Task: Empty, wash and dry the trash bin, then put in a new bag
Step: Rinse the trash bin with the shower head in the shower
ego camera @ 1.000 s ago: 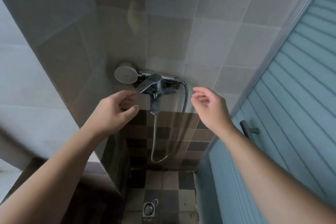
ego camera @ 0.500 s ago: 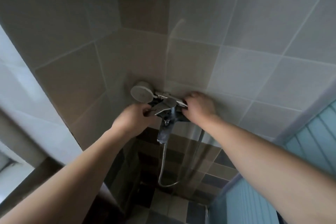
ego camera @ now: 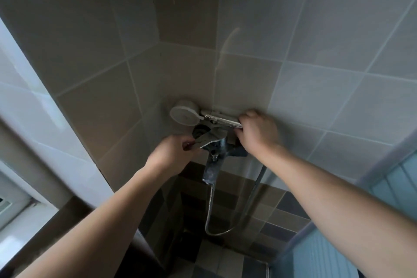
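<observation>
Head view: left hand (ego camera: pixel 171 153) pinches faucet lever (ego camera: pixel 208 136); right hand (ego camera: pixel 257 133) grips shower handle (ego camera: pixel 223 118), lying horizontal, head leftward.

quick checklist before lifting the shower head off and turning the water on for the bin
1. Right hand grips the shower head's handle: ok.
2. Left hand pinches the tap lever: ok.
3. Shower head sits in its holder, face toward the camera, not the floor: not ok for turning water on.
4. Water off, none seen at the spout or head: ok.
5. Hose hangs in a free loop below the mixer, no snag seen: ok.
6. Trash bin in place under the spray: cannot tell, no bin in view.
</observation>
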